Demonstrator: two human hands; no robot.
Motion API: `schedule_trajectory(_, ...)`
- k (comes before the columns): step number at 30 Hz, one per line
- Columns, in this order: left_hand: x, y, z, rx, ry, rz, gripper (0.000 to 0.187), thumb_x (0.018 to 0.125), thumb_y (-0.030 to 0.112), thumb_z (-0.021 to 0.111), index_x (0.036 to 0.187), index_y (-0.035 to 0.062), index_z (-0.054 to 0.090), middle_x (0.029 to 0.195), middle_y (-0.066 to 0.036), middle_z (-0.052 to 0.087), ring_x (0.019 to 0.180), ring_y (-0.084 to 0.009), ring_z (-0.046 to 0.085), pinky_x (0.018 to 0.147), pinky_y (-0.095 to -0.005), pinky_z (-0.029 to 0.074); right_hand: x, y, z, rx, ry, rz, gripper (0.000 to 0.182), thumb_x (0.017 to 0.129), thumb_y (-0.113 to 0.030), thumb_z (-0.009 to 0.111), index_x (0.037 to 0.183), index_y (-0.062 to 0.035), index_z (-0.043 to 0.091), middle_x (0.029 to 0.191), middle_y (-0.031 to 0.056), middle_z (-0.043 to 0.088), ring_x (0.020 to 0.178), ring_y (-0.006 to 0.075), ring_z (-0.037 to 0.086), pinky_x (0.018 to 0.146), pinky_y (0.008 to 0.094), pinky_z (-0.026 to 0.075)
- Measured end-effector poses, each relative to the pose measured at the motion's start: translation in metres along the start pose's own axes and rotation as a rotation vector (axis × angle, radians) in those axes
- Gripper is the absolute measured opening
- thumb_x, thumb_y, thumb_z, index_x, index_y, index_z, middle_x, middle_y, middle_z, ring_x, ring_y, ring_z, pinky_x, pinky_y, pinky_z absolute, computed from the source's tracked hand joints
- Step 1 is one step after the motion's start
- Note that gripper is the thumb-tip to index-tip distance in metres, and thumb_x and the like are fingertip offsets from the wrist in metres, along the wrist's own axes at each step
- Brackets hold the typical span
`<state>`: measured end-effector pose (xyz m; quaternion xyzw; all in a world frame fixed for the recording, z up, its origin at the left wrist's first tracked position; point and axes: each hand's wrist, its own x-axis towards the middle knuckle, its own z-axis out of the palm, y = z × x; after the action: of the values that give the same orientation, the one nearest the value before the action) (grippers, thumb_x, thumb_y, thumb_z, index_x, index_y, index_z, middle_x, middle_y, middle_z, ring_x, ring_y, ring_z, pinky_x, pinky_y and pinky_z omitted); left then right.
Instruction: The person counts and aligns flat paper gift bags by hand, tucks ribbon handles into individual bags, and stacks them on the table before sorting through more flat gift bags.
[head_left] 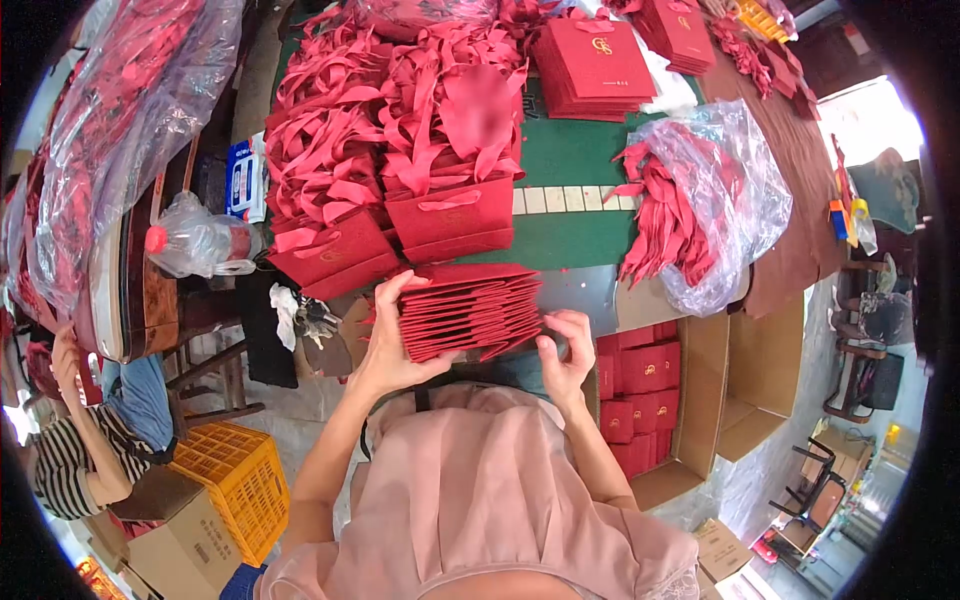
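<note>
A stack of flat red paper bags [470, 315] is held in front of my body, its layered edges facing me. My left hand [395, 345] is closed around the stack's left end, thumb along the near side and fingers at the far corner. At the right end my right hand [567, 350] has its fingertips right by the bag edges, thumb and bent fingers apart. Just beyond, rows of red gift bags with ribbon handles [450, 218] stand on the green table surface [575, 150].
A cardboard box [700, 390] with packed red bags stands at my right. Plastic-wrapped red ribbon bags [690, 200] and a stack of gold-printed bags [595, 65] lie on the table. At left are a plastic bottle [205, 240], a yellow crate [235, 480] and another person in stripes [85, 455].
</note>
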<state>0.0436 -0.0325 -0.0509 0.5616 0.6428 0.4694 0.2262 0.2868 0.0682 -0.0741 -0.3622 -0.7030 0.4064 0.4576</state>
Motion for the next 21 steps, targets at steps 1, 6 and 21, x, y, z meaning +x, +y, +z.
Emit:
schedule_trajectory(1, 0.0, 0.0, 0.0, 0.001, -0.001, 0.0, 0.114, 0.059, 0.019, 0.09, 0.147, 0.0036, 0.02, 0.129, -0.02, 0.048, 0.119, -0.0316, 0.052, 0.105, -0.0452, 0.041, -0.001, 0.0, 0.0, -0.004, -0.021, 0.007, 0.027, 0.08, -0.009, 0.078, 0.104, -0.0005, 0.069, 0.101, 0.0135, 0.063, 0.097, 0.0282, 0.061, 0.086, 0.0374, 0.05)
schedule_trajectory(6, -0.002, -0.001, 0.002, -0.052, 0.008, -0.023, 0.113, 0.057, 0.017, 0.091, 0.146, 0.0029, 0.022, 0.129, -0.02, 0.047, 0.119, -0.0351, 0.049, 0.104, -0.0457, 0.041, 0.003, -0.002, 0.005, -0.017, -0.03, -0.067, 0.027, 0.079, -0.006, 0.077, 0.104, -0.0007, 0.069, 0.1, 0.0127, 0.063, 0.096, 0.028, 0.061, 0.085, 0.0373, 0.05)
schedule_trajectory(21, -0.002, -0.002, 0.003, -0.048, 0.017, -0.023, 0.111, 0.057, 0.02, 0.092, 0.144, 0.0023, 0.024, 0.128, -0.02, 0.047, 0.119, -0.0348, 0.049, 0.105, -0.0455, 0.04, 0.012, -0.006, 0.007, -0.037, -0.096, -0.101, 0.033, 0.087, -0.018, 0.072, 0.112, 0.0029, 0.067, 0.104, 0.0149, 0.063, 0.098, 0.0288, 0.06, 0.086, 0.0378, 0.049)
